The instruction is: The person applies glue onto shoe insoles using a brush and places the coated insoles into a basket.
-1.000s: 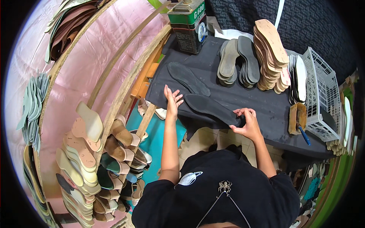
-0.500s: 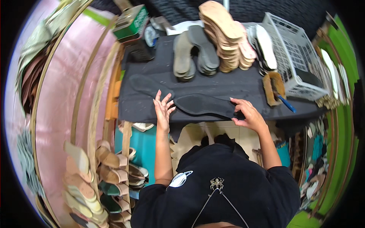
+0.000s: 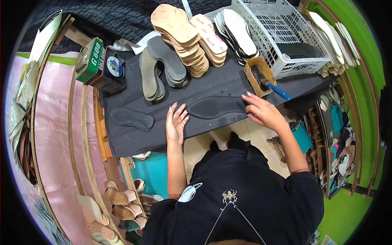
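Note:
A black insole (image 3: 216, 107) lies lengthwise near the front edge of the black-covered table (image 3: 171, 112). At its right end, my right hand (image 3: 264, 112) curls its fingers over the narrow heel, which they partly hide. Beside the wider left end is my left hand (image 3: 177, 124), palm turned up and fingers apart, holding nothing. A second black insole (image 3: 131, 119) rests flat on the cloth, left of my left hand.
Behind stand stacks of grey insoles (image 3: 167, 59), tan insoles (image 3: 175, 30) and white insoles (image 3: 237, 30). A glue-stained container (image 3: 258, 75) with a blue-handled brush (image 3: 278, 90) is by a grey plastic crate (image 3: 281, 30). A green and black can (image 3: 102, 67) stands back left.
The whole view has turned, so the table things sit further left. My left hand now appears farther from the second insole. My right hand's fingers have shifted over the heel end.

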A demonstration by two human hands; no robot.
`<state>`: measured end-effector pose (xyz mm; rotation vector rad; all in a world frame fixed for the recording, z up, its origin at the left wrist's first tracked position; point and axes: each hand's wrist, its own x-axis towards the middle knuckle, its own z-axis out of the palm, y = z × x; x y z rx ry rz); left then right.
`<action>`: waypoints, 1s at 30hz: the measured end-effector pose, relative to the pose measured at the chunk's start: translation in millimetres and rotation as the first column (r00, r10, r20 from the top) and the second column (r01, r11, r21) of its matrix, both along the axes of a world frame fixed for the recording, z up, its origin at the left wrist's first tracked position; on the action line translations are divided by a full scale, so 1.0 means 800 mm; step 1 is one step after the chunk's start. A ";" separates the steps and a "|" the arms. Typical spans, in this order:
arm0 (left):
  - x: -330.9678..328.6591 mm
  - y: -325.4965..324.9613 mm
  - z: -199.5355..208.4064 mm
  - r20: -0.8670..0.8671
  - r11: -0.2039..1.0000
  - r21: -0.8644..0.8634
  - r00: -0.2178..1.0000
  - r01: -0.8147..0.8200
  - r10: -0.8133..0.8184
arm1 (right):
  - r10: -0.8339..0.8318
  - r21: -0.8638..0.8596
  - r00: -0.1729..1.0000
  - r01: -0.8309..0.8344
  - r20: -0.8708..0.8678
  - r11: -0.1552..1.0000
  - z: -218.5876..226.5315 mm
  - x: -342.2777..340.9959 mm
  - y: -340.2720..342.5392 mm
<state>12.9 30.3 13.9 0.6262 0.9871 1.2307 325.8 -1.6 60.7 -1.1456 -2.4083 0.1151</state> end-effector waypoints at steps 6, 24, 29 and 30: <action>-0.003 -0.007 -0.009 0.047 1.000 -0.006 0.998 -0.030 0.030 | -0.149 0.217 0.909 0.248 -0.390 0.944 0.002 -0.002 -0.036; 0.012 -0.037 -0.023 -0.968 0.930 0.054 -0.211 0.364 0.138 | -0.539 -0.289 0.274 0.611 -0.797 0.737 -0.038 0.010 -0.009; 0.015 -0.033 -0.025 -0.962 0.928 0.098 -0.203 0.360 0.181 | -0.493 -0.152 0.401 0.637 -0.772 0.756 -0.036 0.017 0.009; 0.016 -0.033 -0.027 -0.958 0.925 0.134 -0.191 0.356 0.212 | -0.492 -0.150 0.405 0.635 -0.770 0.758 -0.037 0.018 0.011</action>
